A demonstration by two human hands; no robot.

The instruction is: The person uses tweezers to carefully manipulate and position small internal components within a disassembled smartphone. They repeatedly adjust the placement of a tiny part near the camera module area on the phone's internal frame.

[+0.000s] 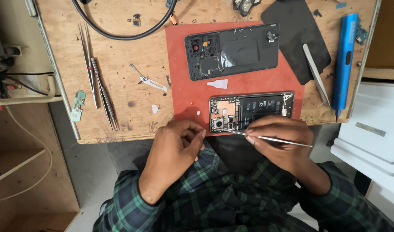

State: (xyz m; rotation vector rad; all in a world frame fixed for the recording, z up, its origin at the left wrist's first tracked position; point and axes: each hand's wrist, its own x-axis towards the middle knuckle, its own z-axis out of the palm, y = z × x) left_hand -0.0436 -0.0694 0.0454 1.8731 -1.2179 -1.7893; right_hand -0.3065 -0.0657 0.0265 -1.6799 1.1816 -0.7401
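- Right hand (278, 137) has its grip closed on thin metal tweezers (272, 138), pinched between thumb and fingers; the tips lie at the near edge of the opened phone (250, 111), by its camera end.
- Left hand (177, 146) has its grip curled narrow, fingertips pressed together just beside the phone's near left corner; whether anything tiny is held there cannot be told.
- Opened phone lies on a red mat (184, 86), at the mat's near edge, with the battery and circuit board showing.
- Back cover (231, 50), dark and also face-open, lies on the same mat beyond the phone, well apart from both hands.
- Small white pick (218, 83) lies on the mat between the phone and the back cover.
- Black sheet (298, 34) lies to the right of the back cover, partly over the mat's far right corner, with a pale flat tool (316, 79) across its edge.
- Blue screwdriver (345, 60) lies right of the phone, near the worktop's (119, 64) right edge.
- Spare tweezers (89, 64) and a slim metal tool (104, 94) lie left of the mat, well apart from the phone.
- Black cable (119, 34) loops at the far side of the worktop, left of the back cover.
- Both sleeves are dark green plaid.
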